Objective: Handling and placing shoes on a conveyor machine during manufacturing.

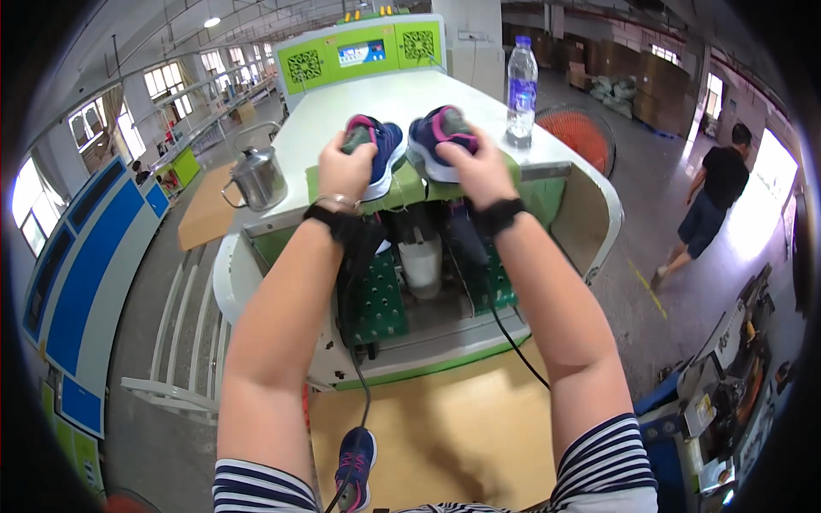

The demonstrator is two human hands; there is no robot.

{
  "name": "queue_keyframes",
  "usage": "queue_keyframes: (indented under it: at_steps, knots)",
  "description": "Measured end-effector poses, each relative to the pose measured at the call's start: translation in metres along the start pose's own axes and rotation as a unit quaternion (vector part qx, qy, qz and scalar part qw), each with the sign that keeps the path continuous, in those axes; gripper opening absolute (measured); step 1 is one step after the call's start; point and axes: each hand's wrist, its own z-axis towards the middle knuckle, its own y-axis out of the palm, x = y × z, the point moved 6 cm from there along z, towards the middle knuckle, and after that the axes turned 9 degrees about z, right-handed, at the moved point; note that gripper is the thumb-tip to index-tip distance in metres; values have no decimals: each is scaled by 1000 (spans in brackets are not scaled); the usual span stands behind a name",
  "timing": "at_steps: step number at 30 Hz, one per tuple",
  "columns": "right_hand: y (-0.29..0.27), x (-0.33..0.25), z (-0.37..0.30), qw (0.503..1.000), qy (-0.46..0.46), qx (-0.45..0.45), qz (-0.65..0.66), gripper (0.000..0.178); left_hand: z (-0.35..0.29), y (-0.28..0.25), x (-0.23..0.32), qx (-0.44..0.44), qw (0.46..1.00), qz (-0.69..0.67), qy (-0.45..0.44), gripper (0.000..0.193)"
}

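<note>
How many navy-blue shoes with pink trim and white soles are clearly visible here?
3: one shoe in the left hand, another shoe in the right hand, a third shoe by the flat tan board. More may be hidden inside the green-and-white machine.

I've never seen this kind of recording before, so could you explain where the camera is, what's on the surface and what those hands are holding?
There's no robot here: these are a person's bare left hand and right hand, with dark bands on the wrists. The single picture comes from a camera on that person's head, looking down; its wide lens bends straight edges.

Each hand holds one navy-and-pink shoe: a left-side shoe and a right-side shoe, at the front of a machine's white top. A water bottle stands to the right, a metal jug to the left. A third shoe lies below, nearer the wearer.
</note>
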Motion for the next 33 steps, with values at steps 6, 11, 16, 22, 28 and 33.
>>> queue_keyframes:
  at_steps: [6, 11, 16, 22, 28, 33]
  knots:
    - [-96, -56, -157, 990, -23, 24, 136, 60, -173, -65, 48, -33, 992, -121, 10, 60]
    - [-89, 13, -195, 999, 25, 29, 27, 64, -235, -41, -50, 11, 996, 22, -89, 63]
    - [-80, 135, -158, 948, -9, 25, -319, 59, -199, 19, -151, 41, 977, 199, -56, 69]
    - [-91, 127, -186, 938, 88, 2, -336, 59, -252, 5, -122, -160, 957, 229, -83, 91]
    - [-117, 145, -508, 816, 175, -341, -432, 81, -439, -134, -68, -333, 887, 315, -59, 67]
    - [-132, 101, -635, 751, 254, -418, -444, 84, -598, -283, -131, -217, 840, 414, -275, 53]
